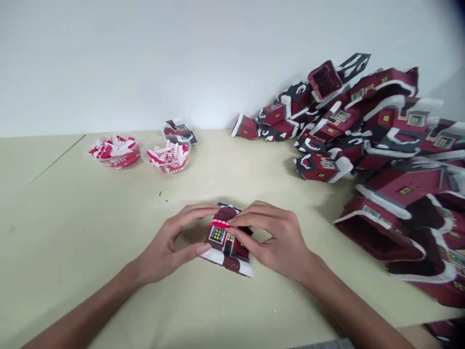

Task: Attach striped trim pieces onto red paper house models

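On the pale table (119,213), straight in front of the person, 1 small dark-red house (225,242) lies with its windowed front facing up and its white-edged base toward the person. The left hand (163,252) curls around its left side, the thumb at the base and the fingertips at the roof edge, so it appears to be gripping the house and steadying it. The right hand (278,237) pinches 1 thin red piece (219,224) between thumb and fingers, right above the front window.

I judge the work on this house to be midway: the piece is at the front but not yet let go, and I cannot tell whether it is fixed there.

Plenty seems left in supply. The 2 clear bowls, the left bowl (123,162) and the right bowl (173,167), are well filled with red-and-white pieces (112,145). Just behind the right bowl lies 1 separate house (178,129), and a large heap of similar houses (387,118) covers the right side. Whether those are finished or waiting I cannot tell, as many fronts are hidden or too small to read.
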`<state>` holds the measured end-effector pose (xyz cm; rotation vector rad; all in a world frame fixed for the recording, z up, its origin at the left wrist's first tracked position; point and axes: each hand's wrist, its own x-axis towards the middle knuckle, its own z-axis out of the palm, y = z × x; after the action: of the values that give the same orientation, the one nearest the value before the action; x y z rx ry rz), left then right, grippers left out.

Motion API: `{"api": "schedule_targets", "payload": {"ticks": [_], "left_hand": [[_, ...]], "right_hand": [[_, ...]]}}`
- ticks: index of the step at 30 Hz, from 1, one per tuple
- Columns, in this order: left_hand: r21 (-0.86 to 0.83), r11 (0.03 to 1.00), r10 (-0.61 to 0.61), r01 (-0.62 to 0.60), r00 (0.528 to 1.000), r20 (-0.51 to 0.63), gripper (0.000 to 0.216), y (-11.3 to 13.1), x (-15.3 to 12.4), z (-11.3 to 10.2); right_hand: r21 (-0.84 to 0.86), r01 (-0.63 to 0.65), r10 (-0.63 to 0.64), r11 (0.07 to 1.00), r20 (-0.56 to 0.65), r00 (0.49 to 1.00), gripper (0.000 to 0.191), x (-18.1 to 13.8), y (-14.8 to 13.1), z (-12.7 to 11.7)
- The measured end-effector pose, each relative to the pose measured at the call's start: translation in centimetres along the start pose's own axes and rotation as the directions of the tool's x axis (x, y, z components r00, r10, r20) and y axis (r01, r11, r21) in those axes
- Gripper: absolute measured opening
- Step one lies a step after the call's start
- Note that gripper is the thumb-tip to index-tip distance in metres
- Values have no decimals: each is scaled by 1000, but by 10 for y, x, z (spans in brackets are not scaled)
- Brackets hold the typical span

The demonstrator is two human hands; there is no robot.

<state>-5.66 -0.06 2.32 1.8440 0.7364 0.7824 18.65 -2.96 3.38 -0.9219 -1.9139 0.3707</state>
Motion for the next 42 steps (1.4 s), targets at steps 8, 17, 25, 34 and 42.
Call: {"api": "schedule_targets", "payload": {"ticks": [8, 17, 25, 34, 42], "left_hand": [[92, 994, 47, -57, 994, 100, 66, -2, -1, 4], [54, 998, 40, -43, 998, 53, 61, -3, 0, 8], [97, 993, 71, -74, 997, 32, 46, 1, -1, 6], [205, 979, 38, -9, 990, -138, 26, 0, 9, 15], [189, 982, 15, 26, 977, -212, 20, -3, 16, 19]], "right_hand": [[-4, 12, -12, 1000, -118, 993, 6, -8, 6, 6], [15, -62, 64, 998, -116, 991, 7, -11, 4, 7], [78, -84, 94, 993, -133, 987, 8, -9, 4, 7], [105, -14, 24, 994, -95, 995, 9, -9, 5, 4], [63, 25, -19, 998, -101, 995, 9, -10, 12, 2]]}}
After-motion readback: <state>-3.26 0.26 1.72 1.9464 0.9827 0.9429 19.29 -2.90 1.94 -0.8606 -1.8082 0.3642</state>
